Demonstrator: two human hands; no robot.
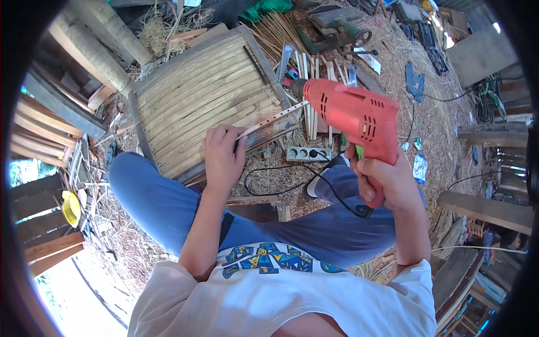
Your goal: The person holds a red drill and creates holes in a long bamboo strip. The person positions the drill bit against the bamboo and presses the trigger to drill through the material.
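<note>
My right hand (388, 175) is wrapped round the handle of a red corded power drill (349, 109), held up at the right with its dark chuck pointing left. A thin, pale wooden strip (276, 118) with a row of small dark holes along it is pinched in my left hand (221, 150). The strip slants up to the right, and its far end is by the front of the drill. Whether the bit touches the strip cannot be made out. Beneath my left hand and the strip lies a slatted wooden panel (191, 104) in a dark frame.
A white socket strip (306, 154) with a black plug lies on the floor by my foot, and the black cable (264, 194) loops near my legs. Pale wooden strips (310, 121) and a bundle of thin sticks (275, 35) lie beyond. Shavings litter the floor.
</note>
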